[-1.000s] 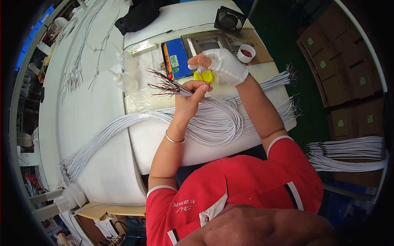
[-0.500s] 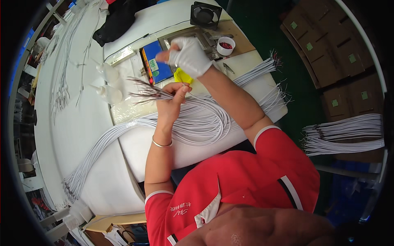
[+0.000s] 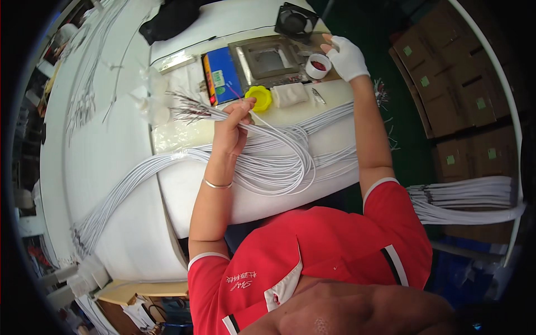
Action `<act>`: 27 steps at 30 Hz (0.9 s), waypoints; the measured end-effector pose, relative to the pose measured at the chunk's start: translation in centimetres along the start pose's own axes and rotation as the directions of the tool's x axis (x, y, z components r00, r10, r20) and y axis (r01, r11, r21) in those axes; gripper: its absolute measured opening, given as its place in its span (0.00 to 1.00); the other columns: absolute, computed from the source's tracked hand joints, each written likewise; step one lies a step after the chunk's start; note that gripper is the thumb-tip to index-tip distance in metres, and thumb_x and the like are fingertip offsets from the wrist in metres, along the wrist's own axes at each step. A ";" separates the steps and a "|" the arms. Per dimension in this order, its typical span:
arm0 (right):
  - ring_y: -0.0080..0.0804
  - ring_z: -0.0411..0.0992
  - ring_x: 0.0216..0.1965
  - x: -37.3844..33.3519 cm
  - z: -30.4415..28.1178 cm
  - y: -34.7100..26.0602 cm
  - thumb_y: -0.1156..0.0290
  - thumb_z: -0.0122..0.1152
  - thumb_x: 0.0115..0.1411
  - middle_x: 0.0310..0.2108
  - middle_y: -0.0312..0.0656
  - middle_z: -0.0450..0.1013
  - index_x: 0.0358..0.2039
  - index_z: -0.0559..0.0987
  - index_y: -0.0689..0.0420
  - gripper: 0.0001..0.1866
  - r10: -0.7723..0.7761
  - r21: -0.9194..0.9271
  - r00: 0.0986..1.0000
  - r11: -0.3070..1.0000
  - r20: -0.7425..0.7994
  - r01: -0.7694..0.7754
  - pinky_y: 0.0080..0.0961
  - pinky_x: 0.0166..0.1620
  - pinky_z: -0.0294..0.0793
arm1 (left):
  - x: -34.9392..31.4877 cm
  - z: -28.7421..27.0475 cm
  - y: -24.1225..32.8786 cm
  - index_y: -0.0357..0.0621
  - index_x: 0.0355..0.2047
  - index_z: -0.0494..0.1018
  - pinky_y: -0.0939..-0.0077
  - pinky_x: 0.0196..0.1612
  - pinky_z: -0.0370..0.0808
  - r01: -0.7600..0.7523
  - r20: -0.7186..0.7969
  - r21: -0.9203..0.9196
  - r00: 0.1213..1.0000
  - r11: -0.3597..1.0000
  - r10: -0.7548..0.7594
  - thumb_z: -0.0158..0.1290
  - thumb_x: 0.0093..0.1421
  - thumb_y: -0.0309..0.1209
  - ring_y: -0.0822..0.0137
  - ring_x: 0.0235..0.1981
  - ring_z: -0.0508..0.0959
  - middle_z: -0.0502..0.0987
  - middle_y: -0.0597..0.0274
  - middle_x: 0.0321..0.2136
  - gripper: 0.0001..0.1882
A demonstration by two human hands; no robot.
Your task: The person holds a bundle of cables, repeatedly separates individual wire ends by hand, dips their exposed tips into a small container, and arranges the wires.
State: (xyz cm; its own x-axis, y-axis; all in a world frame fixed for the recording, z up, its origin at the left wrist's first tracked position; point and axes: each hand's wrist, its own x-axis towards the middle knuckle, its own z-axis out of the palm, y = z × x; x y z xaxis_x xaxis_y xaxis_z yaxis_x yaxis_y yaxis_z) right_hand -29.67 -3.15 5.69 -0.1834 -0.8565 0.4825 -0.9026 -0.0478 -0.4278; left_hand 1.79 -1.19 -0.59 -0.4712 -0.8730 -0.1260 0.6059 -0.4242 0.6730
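My left hand (image 3: pixel 232 131) is closed around a thick bundle of white cables (image 3: pixel 279 162) near their ends. Dark and reddish stripped wire ends (image 3: pixel 192 107) fan out to the left of its fist, and a single cable rises by the thumb and forefinger. The rest of the bundle loops back across the white padded bench. My right hand (image 3: pixel 347 58), in a white glove with bare fingertips, is in the air just right of a small white cup (image 3: pixel 318 66) with dark red bits inside. Its thumb and finger are apart, and I see nothing between them.
Behind the left hand are a yellow scalloped dish (image 3: pixel 258 99), a folded white cloth (image 3: pixel 289 95), a blue box (image 3: pixel 223 72) and a metal frame (image 3: pixel 245 64). A black fan (image 3: pixel 297 22) stands at the back. Translucent bottles (image 3: pixel 153 109) stand left; cardboard boxes (image 3: pixel 463 72) are stacked right.
My right hand has swung right, from above the blue box to beside the white cup, uncovering the metal frame and cloth. My left hand still grips the cables. The whole view has tilted slightly.
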 end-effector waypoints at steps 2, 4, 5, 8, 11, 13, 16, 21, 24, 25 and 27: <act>0.36 0.73 0.37 -1.3 -0.9 -4.9 0.71 0.59 0.50 0.35 0.43 0.74 0.42 0.77 0.56 0.16 -0.056 0.193 0.997 0.979 -0.058 0.067 0.26 0.39 0.70 | 0.7 -0.4 -0.5 0.32 0.32 0.74 0.85 0.28 0.65 0.024 0.021 -0.056 1.000 0.998 -0.023 0.56 0.51 0.27 0.79 0.21 0.68 0.75 0.63 0.26 0.10; 0.37 0.72 0.33 -2.0 0.9 -6.9 0.72 0.61 0.45 0.32 0.40 0.74 0.37 0.78 0.54 0.14 -0.619 -0.050 0.777 0.785 -0.115 0.618 0.27 0.36 0.71 | 0.9 -0.3 -0.3 0.32 0.33 0.74 0.86 0.28 0.65 0.035 0.044 -0.064 0.999 0.997 -0.032 0.54 0.53 0.27 0.78 0.21 0.68 0.75 0.64 0.25 0.10; 0.37 0.72 0.33 -2.8 1.9 -8.7 0.72 0.61 0.45 0.32 0.40 0.74 0.37 0.78 0.54 0.14 -0.617 -0.027 0.781 0.786 -0.100 0.618 0.27 0.36 0.71 | 0.8 -0.6 -0.2 0.32 0.33 0.74 0.86 0.28 0.65 0.039 0.019 -0.071 0.999 0.997 -0.038 0.54 0.53 0.27 0.78 0.21 0.68 0.75 0.64 0.25 0.10; 0.35 0.72 0.29 -4.9 3.2 -12.5 0.72 0.63 0.42 0.30 0.37 0.74 0.32 0.79 0.50 0.13 -0.828 0.122 0.560 0.555 -0.009 0.823 0.28 0.30 0.70 | 0.5 -1.1 0.2 0.32 0.33 0.74 0.85 0.28 0.65 0.032 0.104 -0.108 0.994 0.994 -0.021 0.52 0.54 0.28 0.78 0.21 0.68 0.74 0.65 0.23 0.10; 0.33 0.72 0.28 -5.6 3.2 -13.5 0.74 0.63 0.39 0.29 0.37 0.73 0.27 0.79 0.49 0.11 -0.857 0.196 0.516 0.508 0.012 0.839 0.26 0.27 0.70 | 0.7 -0.1 -0.1 0.35 0.31 0.73 0.84 0.28 0.66 0.081 0.136 -0.136 0.989 0.987 -0.062 0.51 0.56 0.29 0.77 0.21 0.68 0.71 0.67 0.20 0.08; 0.33 0.71 0.25 -4.7 4.4 -14.4 0.71 0.63 0.40 0.26 0.35 0.72 0.25 0.78 0.48 0.08 -0.844 0.153 0.515 0.495 -0.147 0.855 0.26 0.26 0.69 | 1.0 -0.7 -0.1 0.35 0.31 0.73 0.83 0.27 0.66 0.053 0.099 -0.155 0.994 0.986 -0.038 0.51 0.57 0.30 0.76 0.20 0.68 0.72 0.66 0.21 0.09; 0.28 0.70 0.22 -5.0 5.6 -12.6 0.72 0.63 0.45 0.24 0.34 0.73 0.24 0.77 0.51 0.04 -0.792 0.143 0.587 0.570 -0.168 0.809 0.21 0.25 0.69 | 0.7 0.0 0.3 0.38 0.30 0.74 0.81 0.25 0.67 0.034 0.001 -0.130 0.999 0.991 -0.034 0.50 0.58 0.34 0.76 0.18 0.67 0.74 0.65 0.22 0.10; 0.18 0.70 0.21 -3.4 8.4 -8.6 0.72 0.58 0.55 0.23 0.37 0.73 0.28 0.75 0.62 0.06 0.348 0.904 0.904 0.251 0.248 -0.345 0.14 0.24 0.69 | 0.8 -0.6 1.0 0.37 0.30 0.74 0.81 0.25 0.64 -0.109 -0.116 -0.091 0.988 0.990 0.098 0.47 0.60 0.35 0.77 0.18 0.64 0.76 0.62 0.28 0.13; 0.19 0.69 0.18 -4.1 9.4 -8.0 0.73 0.59 0.54 0.22 0.37 0.73 0.28 0.74 0.62 0.06 0.371 0.865 0.874 0.268 0.313 -0.424 0.14 0.23 0.69 | 0.8 -1.0 0.9 0.37 0.29 0.74 0.81 0.25 0.64 -0.112 -0.134 -0.092 0.986 0.989 0.099 0.47 0.60 0.35 0.77 0.18 0.64 0.76 0.62 0.27 0.13; 0.18 0.69 0.18 -4.1 9.5 -7.9 0.72 0.60 0.53 0.22 0.38 0.73 0.27 0.75 0.63 0.07 0.360 0.858 0.886 0.309 0.293 -0.410 0.14 0.23 0.69 | 0.9 -1.0 0.9 0.37 0.28 0.74 0.81 0.25 0.64 -0.107 -0.123 -0.095 0.988 0.990 0.095 0.47 0.60 0.35 0.77 0.18 0.64 0.75 0.62 0.27 0.13; 0.18 0.69 0.18 -4.3 9.6 -7.9 0.72 0.60 0.53 0.22 0.38 0.74 0.27 0.75 0.63 0.07 0.350 0.832 0.887 0.358 0.302 -0.424 0.13 0.23 0.69 | 0.8 -0.7 0.9 0.37 0.28 0.74 0.81 0.25 0.63 -0.103 -0.115 -0.090 0.989 0.991 0.092 0.47 0.60 0.35 0.77 0.18 0.64 0.75 0.62 0.27 0.13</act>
State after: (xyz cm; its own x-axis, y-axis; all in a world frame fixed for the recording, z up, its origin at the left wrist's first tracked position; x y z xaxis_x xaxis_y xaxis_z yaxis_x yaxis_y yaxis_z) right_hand -18.03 -4.03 -0.36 -0.3606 -0.9315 0.0474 0.0786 -0.0810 -0.9936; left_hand 2.43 -2.40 -0.65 -0.3362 -0.9303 -0.1467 0.7064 -0.3521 0.6141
